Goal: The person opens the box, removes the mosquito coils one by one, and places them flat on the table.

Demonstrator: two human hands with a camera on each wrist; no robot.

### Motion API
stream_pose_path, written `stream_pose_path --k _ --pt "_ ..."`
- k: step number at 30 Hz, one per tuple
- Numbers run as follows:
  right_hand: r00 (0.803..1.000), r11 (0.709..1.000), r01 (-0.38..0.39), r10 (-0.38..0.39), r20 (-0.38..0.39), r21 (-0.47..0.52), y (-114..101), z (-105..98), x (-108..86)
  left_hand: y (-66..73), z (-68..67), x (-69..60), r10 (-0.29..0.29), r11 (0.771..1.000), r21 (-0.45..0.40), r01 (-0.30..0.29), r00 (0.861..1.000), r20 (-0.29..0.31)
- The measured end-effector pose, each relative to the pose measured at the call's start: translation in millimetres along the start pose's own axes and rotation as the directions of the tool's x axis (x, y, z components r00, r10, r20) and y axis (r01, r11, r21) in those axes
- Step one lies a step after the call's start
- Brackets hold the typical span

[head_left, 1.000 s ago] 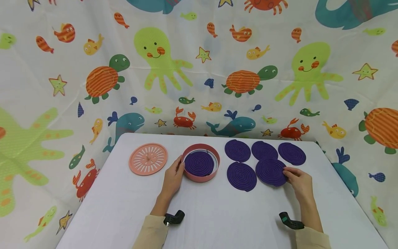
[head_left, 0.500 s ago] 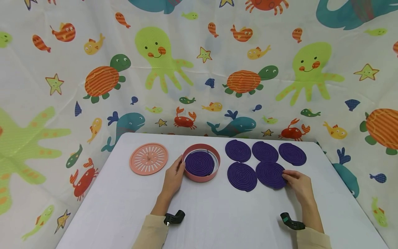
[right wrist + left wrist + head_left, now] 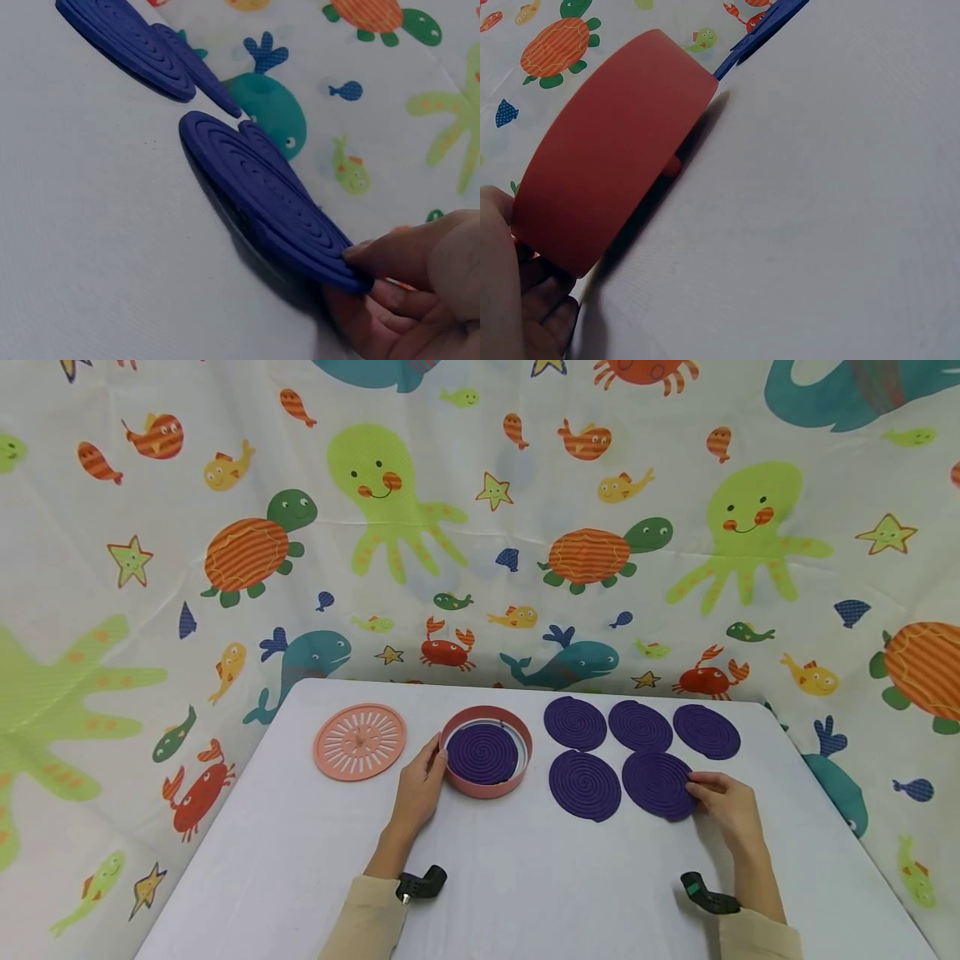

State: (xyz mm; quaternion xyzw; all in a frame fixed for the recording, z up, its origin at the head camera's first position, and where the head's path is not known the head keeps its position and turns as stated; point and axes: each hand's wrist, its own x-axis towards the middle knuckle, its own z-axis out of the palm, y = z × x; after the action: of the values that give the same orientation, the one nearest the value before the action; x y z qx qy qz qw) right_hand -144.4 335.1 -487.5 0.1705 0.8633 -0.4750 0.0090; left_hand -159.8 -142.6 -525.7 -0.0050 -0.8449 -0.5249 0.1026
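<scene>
A round pink mosquito coil box (image 3: pixel 455 782) stands mid-table with a purple mosquito coil (image 3: pixel 482 754) inside. My left hand (image 3: pixel 417 787) grips its left rim; in the left wrist view, the fingers curl under the base of its pink side wall (image 3: pixel 615 157). On the right, my right hand (image 3: pixel 731 810) pinches another purple coil (image 3: pixel 658 785) by its right edge, thumb on top and fingers beneath. In the right wrist view, that held coil (image 3: pixel 262 195) sits a little off the white surface at its gripped side, with a shadow under it.
A slotted pink lid (image 3: pixel 360 742) lies at the back left. Several loose coils surround the held one: a front coil (image 3: pixel 585 785), a back-left coil (image 3: pixel 574 723), a back-middle coil (image 3: pixel 641 726) and a back-right coil (image 3: pixel 707 732). Behind the white table (image 3: pixel 570 893) hangs a sea-animal curtain (image 3: pixel 480 543).
My right hand has shifted the pinched coil slightly toward me and to the right, so it covers less of the coil behind it. The left hand and the box stay in place.
</scene>
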Motion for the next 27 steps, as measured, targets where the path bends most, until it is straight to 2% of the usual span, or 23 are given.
stream_pose_path --k 10,21,27 --pt "0.997 0.997 0.006 0.000 0.072 -0.078 -0.8 -9.2 -2.7 1.7 0.3 0.0 -0.011 1.000 0.008 0.011 1.000 -0.003" --pt "0.998 0.997 0.028 -0.024 0.056 -0.070 -0.2 -2.4 -1.7 0.2 -0.3 0.1 0.008 1.000 0.013 -0.008 1.000 0.000" --pt "1.000 0.992 0.025 -0.023 0.019 -0.122 -4.1 -0.3 -0.3 1.1 -0.8 -0.2 0.008 1.000 0.014 -0.008 1.000 -0.002"
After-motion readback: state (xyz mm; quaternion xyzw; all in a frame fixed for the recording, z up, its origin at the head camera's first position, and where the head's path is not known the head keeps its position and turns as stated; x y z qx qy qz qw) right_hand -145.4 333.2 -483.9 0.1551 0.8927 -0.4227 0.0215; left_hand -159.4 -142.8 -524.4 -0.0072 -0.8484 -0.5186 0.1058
